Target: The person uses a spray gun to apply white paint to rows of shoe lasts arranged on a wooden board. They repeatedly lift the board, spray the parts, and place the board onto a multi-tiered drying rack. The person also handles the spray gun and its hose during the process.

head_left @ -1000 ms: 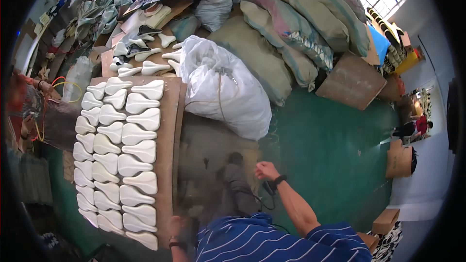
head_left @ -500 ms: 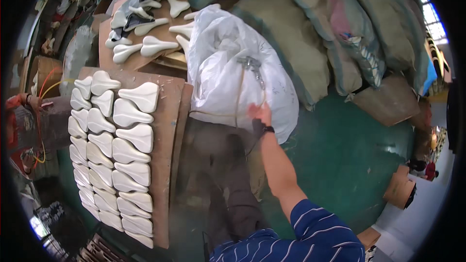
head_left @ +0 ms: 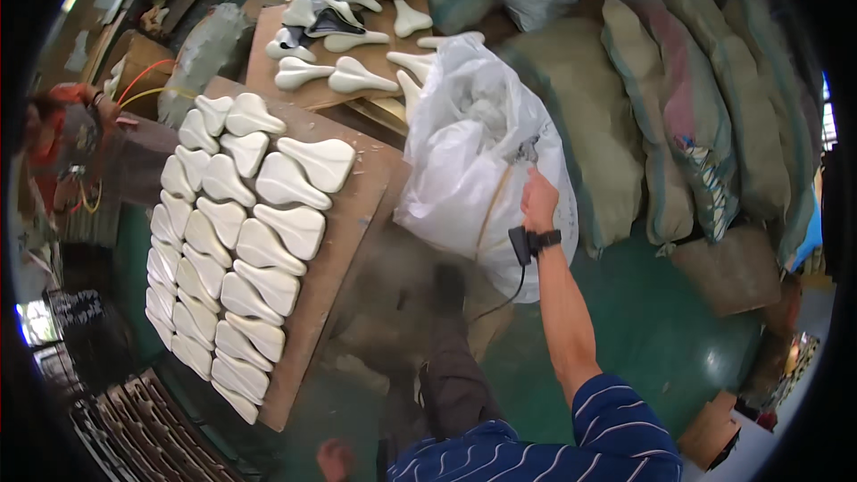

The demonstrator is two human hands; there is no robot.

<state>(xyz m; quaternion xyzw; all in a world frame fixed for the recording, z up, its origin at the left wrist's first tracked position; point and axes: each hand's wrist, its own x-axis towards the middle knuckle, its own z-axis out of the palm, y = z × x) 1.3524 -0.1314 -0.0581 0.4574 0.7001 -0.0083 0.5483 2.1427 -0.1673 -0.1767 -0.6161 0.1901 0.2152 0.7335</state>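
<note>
My right hand (head_left: 540, 203), a dark band on its wrist, is closed at the lower end of a grey metal spray gun (head_left: 528, 150). The gun lies against a big white plastic bag (head_left: 446, 183), and a thin tan hose (head_left: 492, 211) runs down the bag's front. My fingers partly cover where they meet the gun. Low in the picture, beside my legs, my left hand (head_left: 335, 460) is smeared by motion, its fingers unclear. To the left, rows of white bicycle saddles (head_left: 290, 180) cover a brown board (head_left: 353, 205).
More saddles, white and black, lie on cardboard (head_left: 259, 80) behind the board. Stuffed woven sacks (head_left: 580, 116) lean at the back right. A cardboard box (head_left: 728, 272) sits beside them on the green floor (head_left: 643, 330). Another person (head_left: 67, 143) is at the far left.
My right hand has moved up the bag to the spray gun. My left hand has come into view at the bottom. The whole view has turned, shifting the scene rightward.
</note>
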